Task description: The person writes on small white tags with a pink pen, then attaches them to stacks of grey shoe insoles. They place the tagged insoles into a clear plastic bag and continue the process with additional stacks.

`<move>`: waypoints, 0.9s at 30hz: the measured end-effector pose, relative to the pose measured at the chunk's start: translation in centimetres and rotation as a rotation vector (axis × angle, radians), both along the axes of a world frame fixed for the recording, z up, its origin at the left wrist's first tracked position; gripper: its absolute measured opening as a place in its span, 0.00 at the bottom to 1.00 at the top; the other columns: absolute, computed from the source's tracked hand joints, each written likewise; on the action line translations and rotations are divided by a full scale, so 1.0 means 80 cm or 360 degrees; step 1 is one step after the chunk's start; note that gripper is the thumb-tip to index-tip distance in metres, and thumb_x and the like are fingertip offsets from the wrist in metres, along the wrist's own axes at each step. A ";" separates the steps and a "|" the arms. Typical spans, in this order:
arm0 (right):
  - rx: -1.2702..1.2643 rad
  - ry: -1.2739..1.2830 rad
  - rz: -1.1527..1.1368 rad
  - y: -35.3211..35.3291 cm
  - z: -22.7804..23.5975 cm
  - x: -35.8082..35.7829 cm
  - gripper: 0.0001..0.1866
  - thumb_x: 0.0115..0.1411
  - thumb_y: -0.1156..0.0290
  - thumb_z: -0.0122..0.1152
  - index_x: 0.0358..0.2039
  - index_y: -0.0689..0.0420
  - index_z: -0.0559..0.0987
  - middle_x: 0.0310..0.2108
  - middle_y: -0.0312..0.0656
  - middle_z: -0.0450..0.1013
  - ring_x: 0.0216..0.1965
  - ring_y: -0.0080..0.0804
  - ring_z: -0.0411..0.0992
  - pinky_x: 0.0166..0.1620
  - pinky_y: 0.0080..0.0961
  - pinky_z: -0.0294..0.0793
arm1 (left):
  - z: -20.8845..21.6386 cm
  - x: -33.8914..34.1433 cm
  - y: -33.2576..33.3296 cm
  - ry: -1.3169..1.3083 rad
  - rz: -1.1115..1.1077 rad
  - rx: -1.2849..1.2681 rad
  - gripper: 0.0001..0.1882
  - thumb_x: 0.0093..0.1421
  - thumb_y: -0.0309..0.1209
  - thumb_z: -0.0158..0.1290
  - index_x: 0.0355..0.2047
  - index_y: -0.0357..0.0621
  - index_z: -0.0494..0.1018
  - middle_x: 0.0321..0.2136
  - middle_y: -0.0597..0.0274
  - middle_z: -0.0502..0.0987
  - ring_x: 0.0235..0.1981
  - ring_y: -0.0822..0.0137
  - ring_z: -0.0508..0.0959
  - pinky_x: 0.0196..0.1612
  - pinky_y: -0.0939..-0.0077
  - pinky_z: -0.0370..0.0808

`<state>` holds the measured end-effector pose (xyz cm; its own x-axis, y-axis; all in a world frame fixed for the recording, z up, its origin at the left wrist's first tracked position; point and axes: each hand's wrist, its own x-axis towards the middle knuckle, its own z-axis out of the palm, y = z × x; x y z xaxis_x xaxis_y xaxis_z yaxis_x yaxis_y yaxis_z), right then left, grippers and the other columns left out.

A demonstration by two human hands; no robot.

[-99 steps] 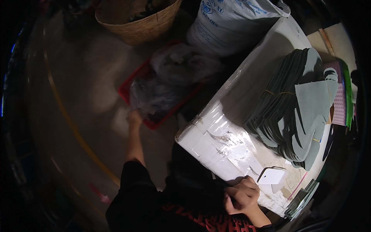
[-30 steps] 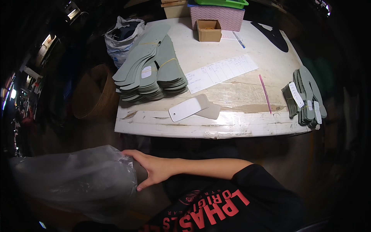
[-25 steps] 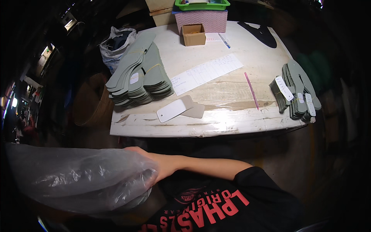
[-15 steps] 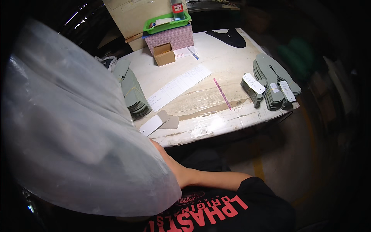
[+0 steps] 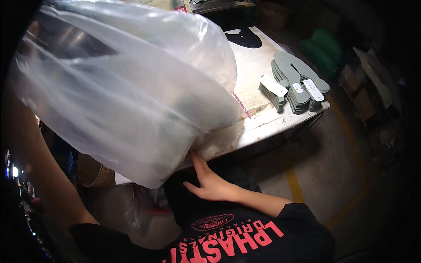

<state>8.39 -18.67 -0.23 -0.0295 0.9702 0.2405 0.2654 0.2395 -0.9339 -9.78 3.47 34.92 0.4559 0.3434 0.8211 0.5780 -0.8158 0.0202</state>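
1. Left hand (image 5: 27,50) was blurred in the dark rim, grip unreadable.
2. Plastic bag (image 5: 131,92) hid left part of table (image 5: 251,72), upper end of pink stick (image 5: 243,106).
3. White tags (image 5: 273,86): marks were too small.

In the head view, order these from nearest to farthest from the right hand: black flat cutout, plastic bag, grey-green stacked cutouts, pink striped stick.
From the right hand:
1. Plastic bag, just ahead, leftward
2. Pink striped stick, partly behind the bag
3. Grey-green stacked cutouts, right side of the table
4. Black flat cutout, table's far end
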 end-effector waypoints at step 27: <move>-0.0507 -0.1403 -0.0357 0.044 0.128 0.228 0.42 0.72 0.39 0.56 0.72 0.63 0.69 0.58 0.69 0.75 0.61 0.68 0.74 0.67 0.52 0.70 | -0.052 0.032 -0.051 0.0568 -0.0560 0.0491 0.10 0.62 0.10 0.59 0.42 0.31 0.84 0.35 0.50 0.87 0.30 0.59 0.85 0.34 0.74 0.79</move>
<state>26.64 -15.19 10.00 0.1206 0.9912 -0.0550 0.9115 -0.1326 -0.3893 -7.20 -0.60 30.76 0.7658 -0.1094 0.6338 0.1985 -0.8971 -0.3947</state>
